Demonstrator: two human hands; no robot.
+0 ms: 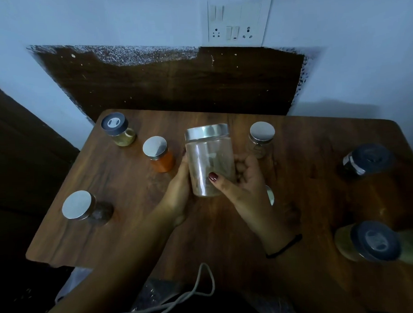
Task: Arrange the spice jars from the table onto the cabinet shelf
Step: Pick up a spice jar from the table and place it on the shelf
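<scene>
Grips a clear steel-lidded jar (pixel 208 156) over the counter (pixel 133 229), left hand (pixel 178 194) and right hand (pixel 246 180) curled round its sides. Just beside, an orange jar (pixel 160 158) upright.

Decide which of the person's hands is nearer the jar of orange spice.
Left. The left hand, gripping the clear jar, sits just right of the orange spice jar; the right hand grips the clear jar's other side, farther away.
</scene>
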